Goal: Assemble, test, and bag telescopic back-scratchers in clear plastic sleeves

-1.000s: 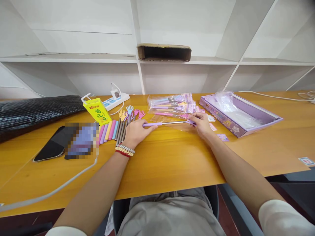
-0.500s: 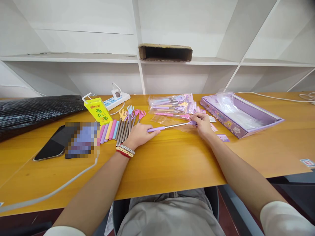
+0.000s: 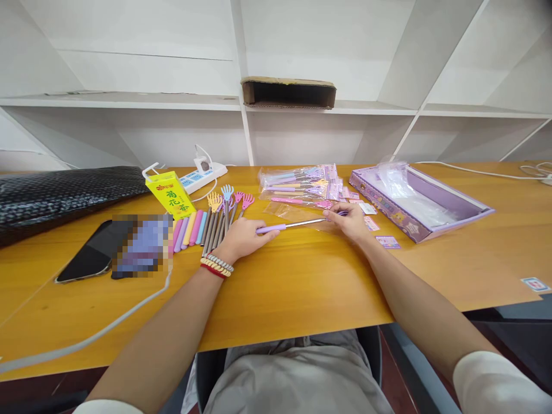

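Bright, even indoor light came from above the desk [image 3: 310,287], only faint soft shadows lay on it, shelves [image 3: 129,102] behind the desk bowed with wide-angle distortion, a pixelated patch [image 3: 144,244] covered something on the desk, focus stayed sharp.

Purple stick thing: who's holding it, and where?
The left hand grips the purple back scratcher by its handle; the right hand pinches its claw end.

Yellow drink carton [image 3: 172,194] beside a power strip [image 3: 202,175] — purple box [image 3: 388,208] at right.
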Demonstrator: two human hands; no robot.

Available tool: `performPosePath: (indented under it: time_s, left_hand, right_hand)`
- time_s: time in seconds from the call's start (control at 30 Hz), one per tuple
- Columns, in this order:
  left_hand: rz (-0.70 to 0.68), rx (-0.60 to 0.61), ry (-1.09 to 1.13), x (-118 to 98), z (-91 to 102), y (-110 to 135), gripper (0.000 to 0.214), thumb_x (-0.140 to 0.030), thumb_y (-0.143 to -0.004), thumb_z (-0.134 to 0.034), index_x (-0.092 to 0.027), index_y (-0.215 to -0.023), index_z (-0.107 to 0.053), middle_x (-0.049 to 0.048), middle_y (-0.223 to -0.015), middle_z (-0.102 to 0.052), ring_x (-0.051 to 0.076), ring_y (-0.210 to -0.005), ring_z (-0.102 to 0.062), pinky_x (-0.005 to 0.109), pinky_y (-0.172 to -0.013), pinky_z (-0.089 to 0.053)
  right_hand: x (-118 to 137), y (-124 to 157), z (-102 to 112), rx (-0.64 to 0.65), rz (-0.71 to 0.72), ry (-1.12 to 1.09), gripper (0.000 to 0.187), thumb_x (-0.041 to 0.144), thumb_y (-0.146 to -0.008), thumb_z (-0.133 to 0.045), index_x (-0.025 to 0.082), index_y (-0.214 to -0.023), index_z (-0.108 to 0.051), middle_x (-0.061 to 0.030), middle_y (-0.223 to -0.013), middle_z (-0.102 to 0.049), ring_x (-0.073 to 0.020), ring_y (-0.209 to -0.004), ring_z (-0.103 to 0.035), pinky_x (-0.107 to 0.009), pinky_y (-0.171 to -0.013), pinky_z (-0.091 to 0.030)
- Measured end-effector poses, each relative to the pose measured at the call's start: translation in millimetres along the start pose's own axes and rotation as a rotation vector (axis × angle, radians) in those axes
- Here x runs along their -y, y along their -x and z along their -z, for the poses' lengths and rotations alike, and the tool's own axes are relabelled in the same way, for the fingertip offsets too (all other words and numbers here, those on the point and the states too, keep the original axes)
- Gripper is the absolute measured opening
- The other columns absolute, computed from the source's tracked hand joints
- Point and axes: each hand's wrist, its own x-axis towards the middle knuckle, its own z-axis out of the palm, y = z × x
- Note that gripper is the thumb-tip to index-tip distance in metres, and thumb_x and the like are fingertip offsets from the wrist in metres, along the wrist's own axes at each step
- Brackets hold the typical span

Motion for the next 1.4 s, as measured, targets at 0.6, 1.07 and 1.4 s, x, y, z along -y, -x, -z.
performPosePath:
  time_s: [0.6, 1.07, 1.4]
  left_hand:
    - [0.028, -0.009, 0.011, 2, 2.3, 2, 0.052, -0.065, -0.076, -0.038, -0.020, -0.058, -0.058, 0.0023, -0.055, -0.057, 0.014, -0.052, -0.047, 0.027, -0.054, -0.026]
    - [0.003, 0.044, 0.087, 5, 4.9, 2, 0.051, -0.063, -0.077, -0.041, -0.017, -0.057, -0.053, 0.0011, -0.053, -0.054, 0.011, -0.050, -0.043, 0.026, -0.052, -0.023]
    - [0.006, 0.045, 0.107, -2, 9.2, 5, 0.052, -0.062, -0.077, -0.041, -0.017, -0.053, -0.049, -0.0005, -0.049, -0.047, 0.010, -0.048, -0.039, 0.026, -0.051, -0.021]
  right_hand:
    - [5, 3, -2, 0.097, 0.021, -0.002, 0.022, 0.037, -0.060, -0.073, 0.017, -0.060, -0.062, -0.0002, -0.059, -0.057, -0.0104, -0.052, -0.045, -0.024, -0.049, -0.033]
    - [15, 9, -7, 0.116, 0.042, 0.032, 0.020, 0.034, -0.062, -0.071, 0.016, -0.063, -0.063, -0.0009, -0.062, -0.059, -0.0114, -0.055, -0.048, -0.024, -0.051, -0.035]
    - [15, 14, -13, 0.118, 0.064, 0.020, 0.017, 0.032, -0.064, -0.069, 0.017, -0.068, -0.063, -0.0003, -0.063, -0.060, -0.0112, -0.055, -0.050, -0.024, -0.052, -0.037]
